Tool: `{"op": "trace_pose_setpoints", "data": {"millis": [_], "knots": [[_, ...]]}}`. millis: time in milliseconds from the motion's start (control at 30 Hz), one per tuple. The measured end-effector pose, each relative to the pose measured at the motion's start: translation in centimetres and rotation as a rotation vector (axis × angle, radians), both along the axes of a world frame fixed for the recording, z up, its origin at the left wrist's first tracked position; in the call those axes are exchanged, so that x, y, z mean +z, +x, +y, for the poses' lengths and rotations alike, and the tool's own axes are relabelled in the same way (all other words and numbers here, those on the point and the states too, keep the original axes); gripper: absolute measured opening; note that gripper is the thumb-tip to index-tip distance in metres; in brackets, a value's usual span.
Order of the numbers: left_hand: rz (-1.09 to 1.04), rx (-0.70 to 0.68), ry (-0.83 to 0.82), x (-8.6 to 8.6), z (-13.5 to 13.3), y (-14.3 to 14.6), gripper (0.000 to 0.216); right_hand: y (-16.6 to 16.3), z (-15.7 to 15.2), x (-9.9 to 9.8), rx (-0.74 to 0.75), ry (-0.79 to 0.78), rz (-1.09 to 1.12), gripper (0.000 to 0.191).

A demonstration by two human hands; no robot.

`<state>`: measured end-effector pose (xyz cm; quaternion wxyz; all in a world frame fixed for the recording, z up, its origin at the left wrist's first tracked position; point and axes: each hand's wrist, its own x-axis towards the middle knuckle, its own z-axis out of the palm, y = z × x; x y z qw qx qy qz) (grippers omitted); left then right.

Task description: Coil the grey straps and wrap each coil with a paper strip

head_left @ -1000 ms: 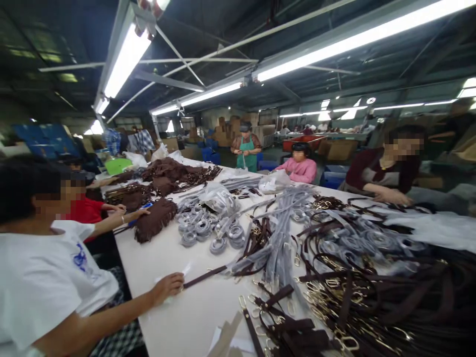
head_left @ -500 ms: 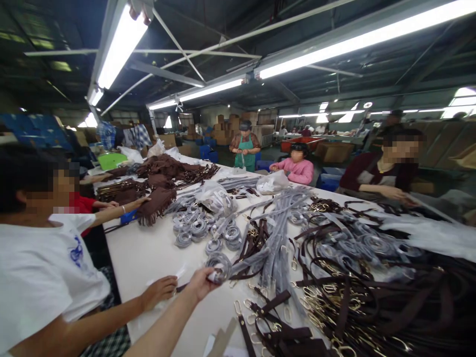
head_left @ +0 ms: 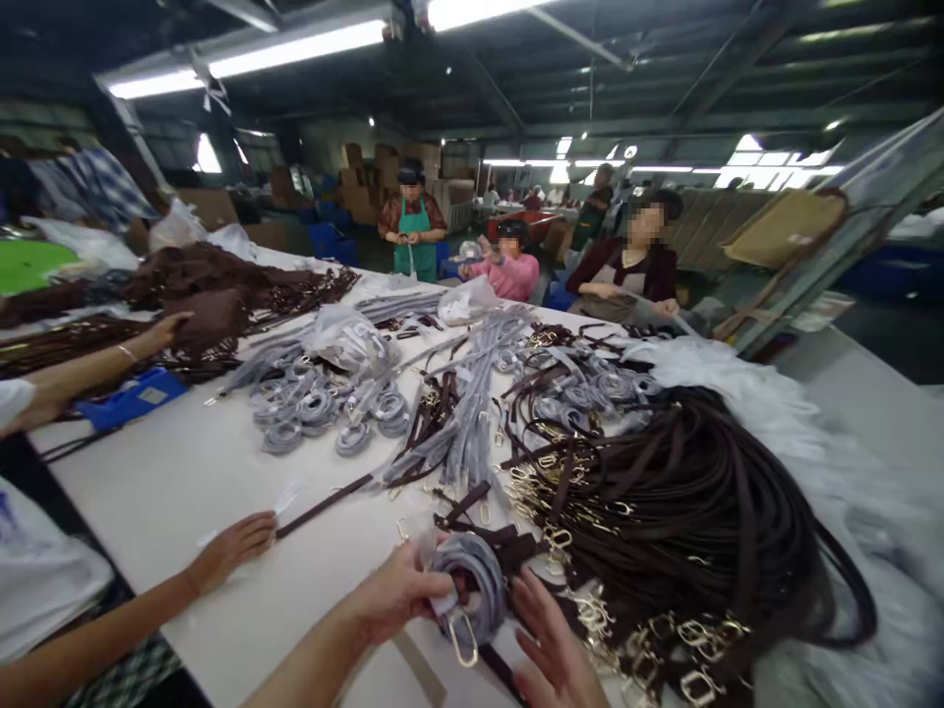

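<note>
My left hand [head_left: 402, 590] grips a coiled strap [head_left: 487, 590] in greyish clear plastic, thumb across its near side. A gold-coloured metal clasp [head_left: 464, 639] hangs from the coil's lower edge. Just right of the coil, my right hand [head_left: 550, 644] is open, fingers apart and palm turned toward it; whether the fingertips touch it I cannot tell. Beneath and beyond lie loose dark brown straps [head_left: 491, 541] with gold hardware. Farther off on the table sit several similar wrapped coils [head_left: 317, 408].
A big heap of dark brown straps [head_left: 708, 492] covers the right side of the white table [head_left: 169, 462]. A co-worker's hand [head_left: 236, 546] rests at left by a strap in plastic. A blue tray [head_left: 133, 398] stands beyond. Several people work across the table.
My left hand has brought the coiled strap nearer and to the right. My right hand has come into view beside it. The view has turned right.
</note>
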<state>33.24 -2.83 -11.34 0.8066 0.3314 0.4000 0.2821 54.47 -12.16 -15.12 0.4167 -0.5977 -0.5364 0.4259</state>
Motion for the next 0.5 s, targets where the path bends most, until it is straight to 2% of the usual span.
{"op": "trace_pose_setpoints", "data": {"millis": [67,133,200,300,400,467,500], "knots": [[0.021,-0.056,-0.043,0.1,-1.6,1.1,0.056,-0.1,1.2,1.7,0.146,-0.142,0.233,0.081],[-0.001,-0.081,-0.07,-0.2,-2.8,1.5,0.056,-0.2,2.3,3.0,0.225,-0.229,0.221,0.062],[-0.03,-0.079,-0.088,-0.6,-3.9,1.5,0.057,-0.5,2.5,3.4,0.241,-0.248,0.21,0.045],[0.063,-0.037,-0.069,-0.7,-4.9,1.7,0.051,-1.2,1.4,2.3,0.17,-0.236,0.208,0.039],[0.229,-0.01,0.096,-0.6,-5.3,2.3,0.026,-2.4,0.2,0.1,0.056,-0.185,0.042,0.034],[0.279,-0.018,0.145,-1.0,-5.6,2.6,0.022,-3.0,-0.2,-1.4,0.042,-0.166,-0.001,0.037],[0.288,-0.016,0.114,-1.6,-5.8,2.6,0.024,-3.1,-0.4,-2.2,0.043,-0.164,0.013,0.042]]}}
